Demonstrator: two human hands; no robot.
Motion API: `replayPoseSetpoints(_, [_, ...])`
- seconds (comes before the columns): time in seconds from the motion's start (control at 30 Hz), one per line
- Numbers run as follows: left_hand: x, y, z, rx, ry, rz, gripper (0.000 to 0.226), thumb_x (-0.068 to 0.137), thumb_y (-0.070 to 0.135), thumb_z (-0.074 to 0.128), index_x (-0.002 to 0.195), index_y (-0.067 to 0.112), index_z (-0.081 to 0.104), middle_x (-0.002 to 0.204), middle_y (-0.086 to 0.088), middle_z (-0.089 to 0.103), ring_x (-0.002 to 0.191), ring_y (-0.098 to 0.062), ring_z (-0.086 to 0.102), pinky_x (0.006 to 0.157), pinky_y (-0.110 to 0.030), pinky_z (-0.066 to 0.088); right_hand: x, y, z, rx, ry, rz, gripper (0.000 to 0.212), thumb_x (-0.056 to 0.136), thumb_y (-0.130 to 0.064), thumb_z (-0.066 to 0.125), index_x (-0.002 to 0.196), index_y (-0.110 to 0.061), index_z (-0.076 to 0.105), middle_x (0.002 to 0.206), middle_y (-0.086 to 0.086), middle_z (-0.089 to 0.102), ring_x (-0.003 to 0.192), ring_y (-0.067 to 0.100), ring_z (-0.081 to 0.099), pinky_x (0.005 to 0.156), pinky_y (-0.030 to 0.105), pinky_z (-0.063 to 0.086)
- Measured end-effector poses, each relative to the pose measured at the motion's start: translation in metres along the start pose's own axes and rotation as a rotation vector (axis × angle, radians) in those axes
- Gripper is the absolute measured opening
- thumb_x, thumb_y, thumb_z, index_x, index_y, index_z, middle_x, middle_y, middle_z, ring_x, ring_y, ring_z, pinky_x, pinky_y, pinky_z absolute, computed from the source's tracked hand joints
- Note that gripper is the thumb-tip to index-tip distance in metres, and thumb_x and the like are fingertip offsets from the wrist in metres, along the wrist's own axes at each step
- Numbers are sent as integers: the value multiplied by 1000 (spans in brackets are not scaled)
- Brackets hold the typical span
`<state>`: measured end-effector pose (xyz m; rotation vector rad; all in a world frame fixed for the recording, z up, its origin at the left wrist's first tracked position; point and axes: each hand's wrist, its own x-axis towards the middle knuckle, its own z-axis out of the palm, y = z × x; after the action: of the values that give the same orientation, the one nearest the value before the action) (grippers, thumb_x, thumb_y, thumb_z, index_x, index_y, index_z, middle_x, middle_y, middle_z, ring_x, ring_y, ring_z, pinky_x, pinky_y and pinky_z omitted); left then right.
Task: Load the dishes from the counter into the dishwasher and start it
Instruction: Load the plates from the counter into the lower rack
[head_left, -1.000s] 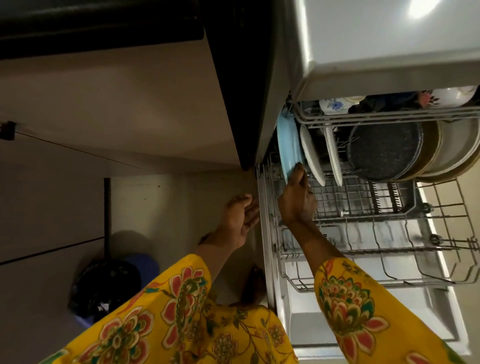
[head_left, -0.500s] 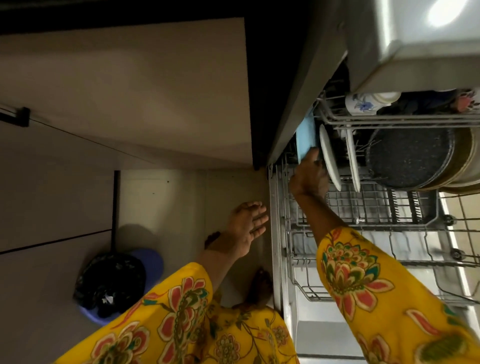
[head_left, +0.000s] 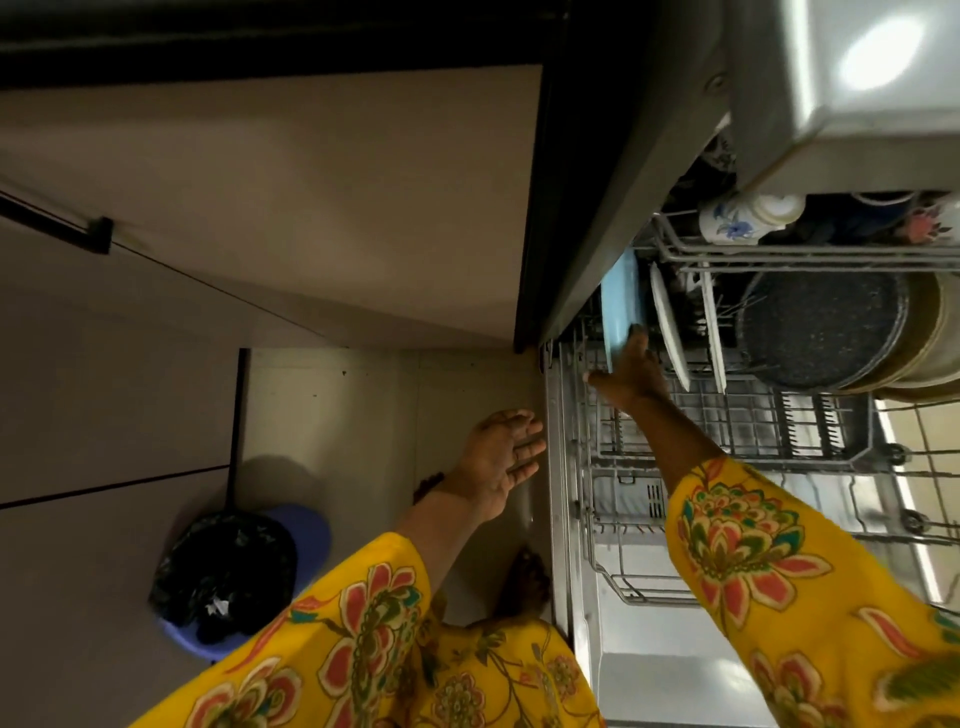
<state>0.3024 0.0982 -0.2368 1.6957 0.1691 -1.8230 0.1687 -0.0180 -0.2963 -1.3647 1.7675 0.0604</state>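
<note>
So the right hand (head_left: 631, 371) grips the blue plate (head_left: 618, 306), standing on edge at the lower rack's (head_left: 727, 415) left end beside 2 white plates (head_left: 670, 325). Left hand (head_left: 498, 460) hangs open, fingers spread.

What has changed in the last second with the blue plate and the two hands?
The right hand has pushed the blue plate deeper into the lower rack, at its left end, and still touches its edge. The left hand, curled a second ago, has opened and hangs free beside the rack. The white plates and the dark pan stayed as they were.
</note>
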Motion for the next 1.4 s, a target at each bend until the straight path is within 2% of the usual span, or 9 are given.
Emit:
replayPoseSetpoints(0.13, [-20,6,6,-41,6,31,24,101,15,39,119,13,54,126,-6,58,112,-21,55,93,-33,42,-32,12,-9,27,-5,-16,69,82,-21,70,139,-10,33,136,20,46,121,36,47,96,37,42])
replayPoseSetpoints(0.33, [-62,24,24,-122,21,88,29,100,18,42,125,14,54,118,-3,58,113,-21,55,96,-34,40,-95,14,-22,64,-11,-47,65,88,-27,63,143,-12,32,142,18,38,125,35,44,102,43,41])
replayPoseSetpoints(0.5, [-111,36,23,-159,43,212,28,100,15,41,123,11,57,110,-2,61,99,-17,57,80,-29,45,-151,-16,-42,23,-11,-164,53,90,-30,58,137,-14,41,132,19,48,111,36,54,93,44,48])
replayPoseSetpoints(0.6, [-146,45,15,-168,72,294,24,99,15,43,119,11,57,109,-5,62,99,-20,58,81,-32,45,-188,-42,-57,14,-10,-275,49,92,-31,56,135,-11,44,129,14,52,113,30,55,93,34,47])
replayPoseSetpoints(0.7, [-184,55,4,-177,78,385,14,98,16,46,100,12,59,90,-4,63,79,-16,58,68,-28,44,-221,-74,-70,24,27,-389,47,92,-32,56,133,-11,47,129,10,55,116,24,53,93,30,43])
replayPoseSetpoints(0.83, [-225,76,-14,-213,61,501,12,96,18,50,97,16,62,98,-3,64,92,-18,59,78,-32,47,-256,-121,-85,15,51,-505,45,93,-32,55,133,-13,48,129,8,54,116,21,53,91,26,41])
replayPoseSetpoints(1.0, [-270,114,-39,-292,35,643,13,96,17,50,87,19,58,88,0,62,79,-15,58,64,-27,42,-286,-184,-95,-5,78,-650,45,92,-34,56,132,-14,50,130,6,54,118,19,52,93,25,40])
replayPoseSetpoints(1.27, [-306,172,-94,-352,29,756,11,96,20,49,92,18,59,87,3,62,77,-12,58,64,-26,43,-310,-280,-87,18,100,-786,38,89,-29,60,124,-12,56,120,5,60,110,18,56,91,26,44])
replayPoseSetpoints(1.4, [-317,212,-137,-370,18,812,13,97,21,48,98,15,60,98,0,63,90,-17,59,74,-30,44,-318,-342,-71,7,84,-817,40,90,-29,58,126,-12,54,122,7,59,113,18,54,85,21,37])
